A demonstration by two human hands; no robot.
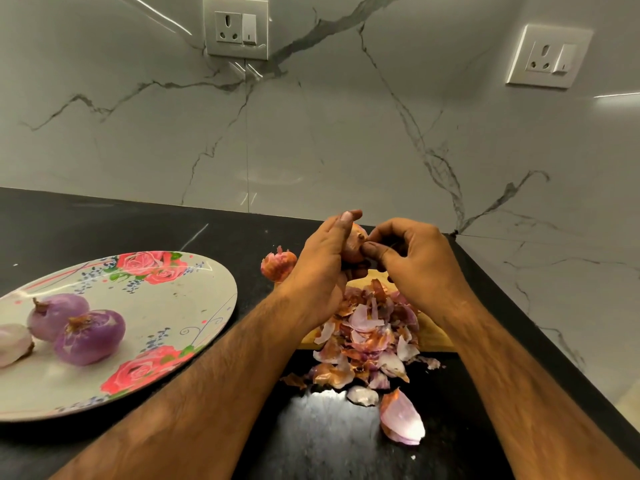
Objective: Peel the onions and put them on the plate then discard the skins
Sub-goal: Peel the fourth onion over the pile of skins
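Note:
My left hand (320,261) grips an unpeeled brown-skinned onion (354,245) above the counter, and my right hand (412,258) pinches its skin near the top. Another unpeeled onion (278,265) lies on the counter just left of my left hand. Below my hands a pile of onion skins (367,337) covers a wooden board (434,336) and spills onto the black counter. A flowered plate (180,303) on the left holds three peeled purple onions (88,336), one cut off by the frame edge.
The black counter (138,223) meets marble walls behind and at the right. Two wall sockets (236,27) sit high on the walls. A large loose skin piece (401,419) lies near the counter's front.

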